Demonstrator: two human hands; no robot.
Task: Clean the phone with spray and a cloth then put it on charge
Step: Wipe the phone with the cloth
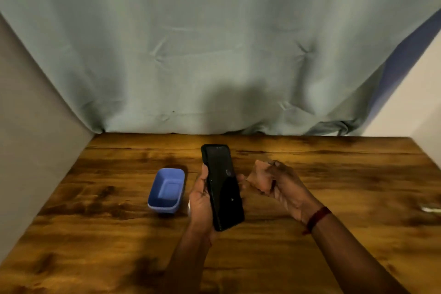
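Observation:
A black phone (222, 186) is held screen up above the middle of the wooden table (334, 174), its top end pointing away from me. My left hand (200, 200) grips it along its left edge, with fingertips showing at the right edge. Just right of the phone, my right hand (284, 188) is closed around a small crumpled pinkish-brown cloth (260, 178), which is slightly apart from the phone. No spray bottle is in view.
A small blue rectangular tub (167, 190) stands on the table left of my left hand. A pale blurred object (430, 209) lies at the table's right edge. A grey-green curtain (214, 55) hangs behind the table, walls on both sides.

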